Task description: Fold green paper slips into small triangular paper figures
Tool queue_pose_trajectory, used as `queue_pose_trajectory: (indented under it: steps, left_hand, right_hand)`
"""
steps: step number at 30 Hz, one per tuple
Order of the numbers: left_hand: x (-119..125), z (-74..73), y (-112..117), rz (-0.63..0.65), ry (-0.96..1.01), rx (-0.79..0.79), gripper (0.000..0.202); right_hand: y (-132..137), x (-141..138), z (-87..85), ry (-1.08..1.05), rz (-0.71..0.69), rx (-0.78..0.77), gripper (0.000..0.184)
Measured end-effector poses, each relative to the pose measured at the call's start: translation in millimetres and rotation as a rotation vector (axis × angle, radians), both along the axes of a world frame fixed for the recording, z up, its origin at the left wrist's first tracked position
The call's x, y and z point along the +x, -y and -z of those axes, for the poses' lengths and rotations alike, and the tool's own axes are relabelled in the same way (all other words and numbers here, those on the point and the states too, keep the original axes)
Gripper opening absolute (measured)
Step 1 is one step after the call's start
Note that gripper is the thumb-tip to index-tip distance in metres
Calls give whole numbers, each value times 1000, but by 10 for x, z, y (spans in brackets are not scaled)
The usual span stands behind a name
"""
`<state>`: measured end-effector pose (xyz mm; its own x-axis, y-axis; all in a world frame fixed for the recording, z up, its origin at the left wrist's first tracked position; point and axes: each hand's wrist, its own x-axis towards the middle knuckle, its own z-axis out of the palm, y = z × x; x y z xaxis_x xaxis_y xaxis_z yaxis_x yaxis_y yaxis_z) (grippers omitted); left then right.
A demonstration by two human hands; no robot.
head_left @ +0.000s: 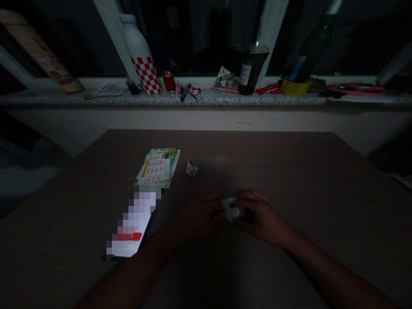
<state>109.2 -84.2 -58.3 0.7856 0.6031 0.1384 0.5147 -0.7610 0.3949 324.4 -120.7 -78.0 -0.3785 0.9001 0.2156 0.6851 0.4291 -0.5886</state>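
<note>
Between my two hands, low over the table, is a small folded piece of printed paper (230, 212), pale with green patches. My left hand (206, 212) closes on its left side, fingers together. From the right, my right hand (257, 212) pinches the paper's other edge with thumb and fingers. Parts of the paper are hidden under the fingers. A small folded paper piece (192, 169) stands apart on the table, beyond my left hand. Left of it lies a stack of printed sheets (156, 169), green and white with rows of red print.
A lit phone (128, 246) lies left of my left forearm on the wooden table (289, 163). Along the stone windowsill (206, 99) stand a red-checked white bottle (146, 71), a dark labelled container (252, 73), a green bottle (310, 47) and a tall tube (45, 56). The room is dim.
</note>
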Motion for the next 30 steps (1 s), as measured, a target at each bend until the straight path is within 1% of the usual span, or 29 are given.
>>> queue_pose_trajectory:
  steps: [6,9,16,21,25,30]
  left_hand:
    - [124,92,100,-188,-62,51,18]
    - [170,104,121,-236,-63,54,20]
    - [202,89,105,-258,-54,33,16]
    - [228,83,112,-286,-57,10,14]
    - [246,105,108,-331,-72,-11,14]
    - [267,117,88,-347,-79,-21,14]
  right_hand:
    - [-17,-13,-9,26,10,-17,33]
    - [-21,-13,-19,29,9,-33,34]
    - [-36,18,-13,11,-21,-62,37]
    - [-42,-5,-20,5,16,-67,26]
    - [-34,-23,-32,15,32,-74,29]
    - [-33,-21,-28,27,32,-77,31]
